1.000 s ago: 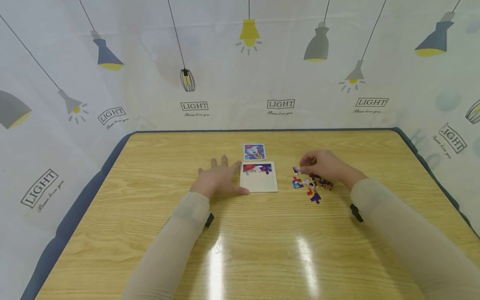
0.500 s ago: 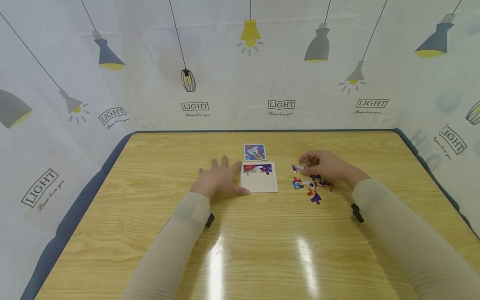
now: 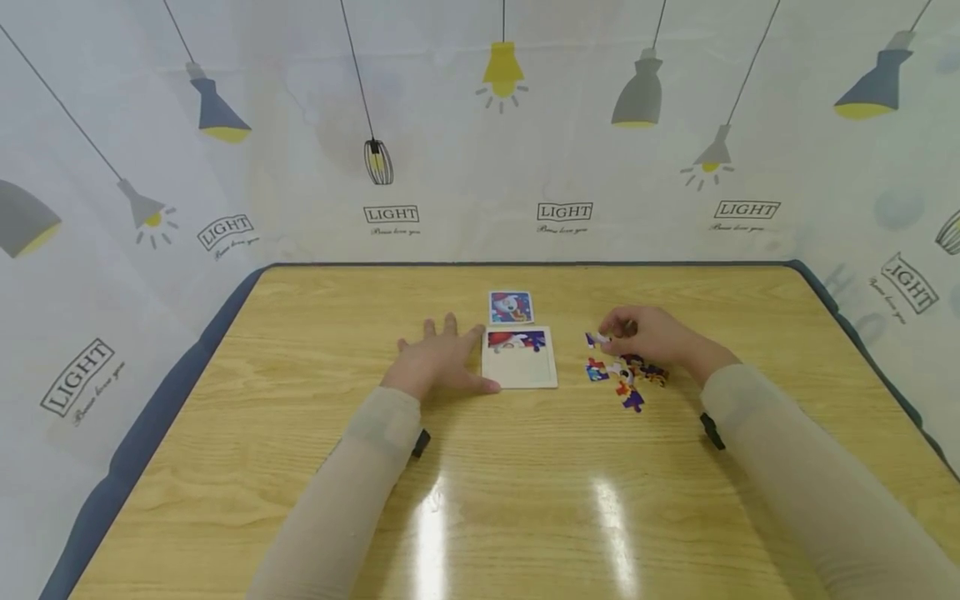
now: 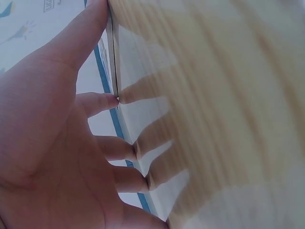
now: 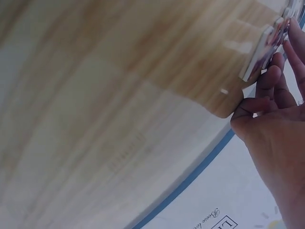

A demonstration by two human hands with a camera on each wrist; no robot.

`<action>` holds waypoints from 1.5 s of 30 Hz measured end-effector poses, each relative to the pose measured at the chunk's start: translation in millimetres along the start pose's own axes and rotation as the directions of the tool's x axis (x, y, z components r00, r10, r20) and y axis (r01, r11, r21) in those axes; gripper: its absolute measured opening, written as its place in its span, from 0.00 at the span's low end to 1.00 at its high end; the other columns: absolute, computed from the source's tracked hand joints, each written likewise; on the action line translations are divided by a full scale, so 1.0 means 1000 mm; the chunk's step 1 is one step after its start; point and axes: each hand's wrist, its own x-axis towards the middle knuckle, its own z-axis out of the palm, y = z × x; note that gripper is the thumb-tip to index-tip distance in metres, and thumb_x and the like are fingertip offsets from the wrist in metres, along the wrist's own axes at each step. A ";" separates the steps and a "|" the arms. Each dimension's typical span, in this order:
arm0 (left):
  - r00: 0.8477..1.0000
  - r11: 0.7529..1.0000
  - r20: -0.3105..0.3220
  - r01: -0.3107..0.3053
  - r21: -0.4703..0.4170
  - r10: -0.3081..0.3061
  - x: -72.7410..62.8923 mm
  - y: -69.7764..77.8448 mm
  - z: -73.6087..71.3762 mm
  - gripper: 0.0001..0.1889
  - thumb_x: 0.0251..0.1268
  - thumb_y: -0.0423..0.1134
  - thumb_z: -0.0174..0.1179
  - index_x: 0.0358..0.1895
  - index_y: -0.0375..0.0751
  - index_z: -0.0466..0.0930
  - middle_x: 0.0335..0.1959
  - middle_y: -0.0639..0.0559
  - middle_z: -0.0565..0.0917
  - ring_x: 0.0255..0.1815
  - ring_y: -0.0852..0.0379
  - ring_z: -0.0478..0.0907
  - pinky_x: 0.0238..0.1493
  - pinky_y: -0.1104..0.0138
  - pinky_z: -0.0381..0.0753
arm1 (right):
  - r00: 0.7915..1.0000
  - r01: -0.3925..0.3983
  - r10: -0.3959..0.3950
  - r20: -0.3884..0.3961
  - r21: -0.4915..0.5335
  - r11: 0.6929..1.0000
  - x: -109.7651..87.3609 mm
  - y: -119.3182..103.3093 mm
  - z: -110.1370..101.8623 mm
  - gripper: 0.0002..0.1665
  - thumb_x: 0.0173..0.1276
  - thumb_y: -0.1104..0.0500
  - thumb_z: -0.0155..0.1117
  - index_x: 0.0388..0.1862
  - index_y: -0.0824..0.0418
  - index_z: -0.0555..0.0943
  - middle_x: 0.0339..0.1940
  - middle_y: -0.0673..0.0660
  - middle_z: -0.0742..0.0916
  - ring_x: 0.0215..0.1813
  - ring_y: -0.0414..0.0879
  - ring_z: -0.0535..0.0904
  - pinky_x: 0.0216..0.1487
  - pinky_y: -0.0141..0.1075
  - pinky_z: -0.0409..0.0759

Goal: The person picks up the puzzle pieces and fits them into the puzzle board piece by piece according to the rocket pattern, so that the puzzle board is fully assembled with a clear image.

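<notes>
In the head view my left hand (image 3: 438, 358) lies spread on the table, its thumb and index finger against the left side of a square puzzle board (image 3: 519, 371). The board's top strip is filled with printed pieces; below it the base is bare. To the right, my right hand (image 3: 652, 333) pinches a white and purple puzzle piece (image 3: 597, 339) at the table, partly covered by the fingers. Loose jigsaw pieces (image 3: 624, 379) are scattered just below that hand. In the right wrist view, puzzle pieces (image 5: 259, 52) appear edge-on beside the fingers.
Behind the board lies a small picture card (image 3: 511, 307) with a similar print. The wooden table (image 3: 525, 467) has a dark blue edge, and a lamp-patterned sheet (image 3: 450, 100) hangs around its back and sides.
At my right fingertips the white and purple piece has turned slightly, and more of it shows. My left hand keeps its place by the board; the head view shifts slightly.
</notes>
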 end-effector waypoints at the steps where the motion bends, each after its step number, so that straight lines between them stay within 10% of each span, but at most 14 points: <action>1: 1.000 1.000 -0.002 -0.001 0.003 0.001 0.000 0.000 0.000 0.58 0.59 0.77 0.66 0.88 0.64 0.46 0.90 0.37 0.37 0.89 0.27 0.32 0.77 0.19 0.40 | 1.000 -0.001 0.001 -0.003 0.001 1.000 0.000 0.000 0.000 0.18 0.75 0.49 0.72 0.58 0.54 0.85 0.49 0.56 0.85 0.49 0.51 0.79 0.50 0.41 0.79; 29: 1.000 1.000 -0.016 -0.009 0.011 0.009 0.002 -0.004 0.003 0.59 0.59 0.79 0.64 0.89 0.65 0.45 0.90 0.37 0.36 0.89 0.25 0.33 0.77 0.18 0.40 | 0.999 -0.031 0.031 -0.009 0.036 0.999 -0.004 -0.008 -0.006 0.23 0.76 0.45 0.70 0.60 0.57 0.83 0.54 0.58 0.87 0.52 0.50 0.83 0.53 0.42 0.83; 45: 1.000 1.000 -0.001 -0.006 0.007 0.006 0.000 0.000 0.001 0.58 0.60 0.78 0.64 0.89 0.64 0.45 0.90 0.35 0.36 0.88 0.25 0.32 0.77 0.18 0.39 | 0.997 0.078 -0.080 0.010 0.119 0.990 0.016 -0.072 0.031 0.18 0.73 0.48 0.74 0.54 0.56 0.86 0.45 0.55 0.88 0.43 0.48 0.80 0.44 0.38 0.81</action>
